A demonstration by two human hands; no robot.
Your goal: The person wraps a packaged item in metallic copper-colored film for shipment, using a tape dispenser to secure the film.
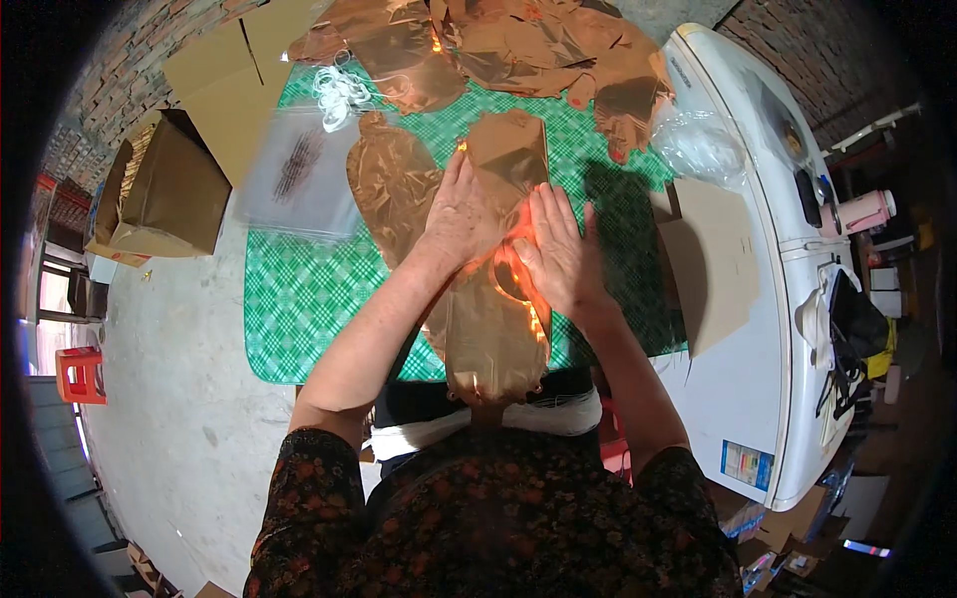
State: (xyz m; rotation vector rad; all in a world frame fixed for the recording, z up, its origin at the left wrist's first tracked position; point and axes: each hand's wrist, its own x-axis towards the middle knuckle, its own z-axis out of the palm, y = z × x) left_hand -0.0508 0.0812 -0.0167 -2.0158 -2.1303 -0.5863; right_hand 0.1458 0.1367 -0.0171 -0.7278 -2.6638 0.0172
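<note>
A flat copper-coloured foil balloon (pixel 488 339) lies lengthwise in front of me, its near end hanging past the table's edge. My left hand (pixel 459 219) rests on its upper part, with the fingers stretched forward. Beside it, my right hand (pixel 563 249) lies along the foil's right edge, fingers extended and thumb pointing inward. Neither hand grips anything that I can see. Bright orange reflections glow on the creased foil around the right hand. To the left, a wider crumpled part of foil (pixel 384 184) spreads out; I cannot tell whether it belongs to the same balloon.
More copper foil pieces (pixel 528 60) are heaped at the far side of the green checked table (pixel 309 309). White string (pixel 341 95) and clear plastic bags (pixel 299 179) lie at the left. Cardboard (pixel 713 259) and a white fridge (pixel 788 379) border the right; a cardboard box (pixel 179 199) stands left.
</note>
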